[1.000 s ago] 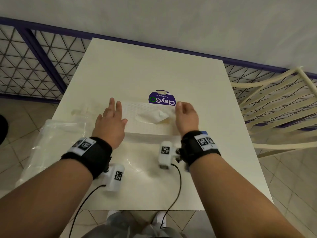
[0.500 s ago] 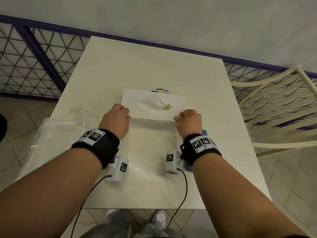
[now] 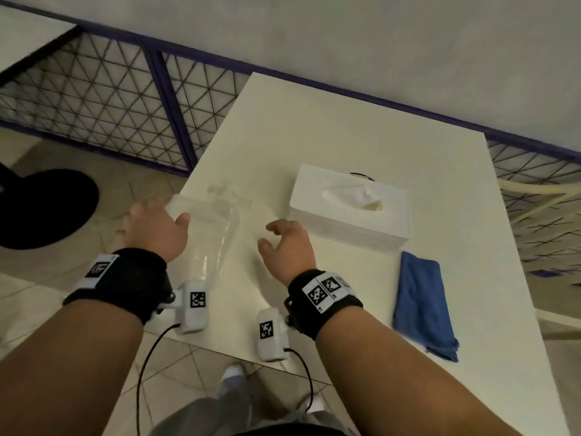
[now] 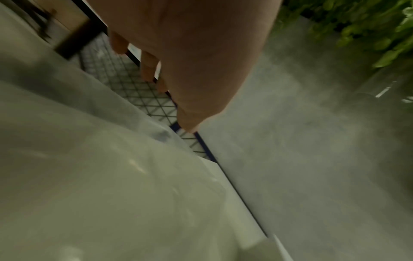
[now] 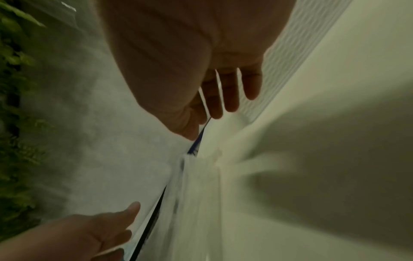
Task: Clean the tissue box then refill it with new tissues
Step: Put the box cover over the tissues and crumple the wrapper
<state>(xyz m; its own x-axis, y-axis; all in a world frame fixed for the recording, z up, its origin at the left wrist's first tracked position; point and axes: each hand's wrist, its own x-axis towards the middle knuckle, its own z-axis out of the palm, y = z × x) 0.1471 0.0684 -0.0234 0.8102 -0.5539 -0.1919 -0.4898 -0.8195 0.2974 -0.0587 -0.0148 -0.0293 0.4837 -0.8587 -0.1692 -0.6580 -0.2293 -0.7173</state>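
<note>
A person's left hand and right hand hover over the near left part of a white table, both loose and holding nothing, with a clear plastic wrapper lying between them. The left hand's fingers are relaxed and spread at the wrapper's left edge (whether they touch the film cannot be told through the blur). The right hand's fingers hang slightly curled just right of the wrapper, apart from the tabletop. The white tissue box stands upright on the table just beyond and to the right of the right hand, not in contact with either hand, a tissue poking from its top slot. A folded blue cloth lies on the table in front of the box, near the right wrist. A dark wire-mesh fence runs behind the table.
</note>
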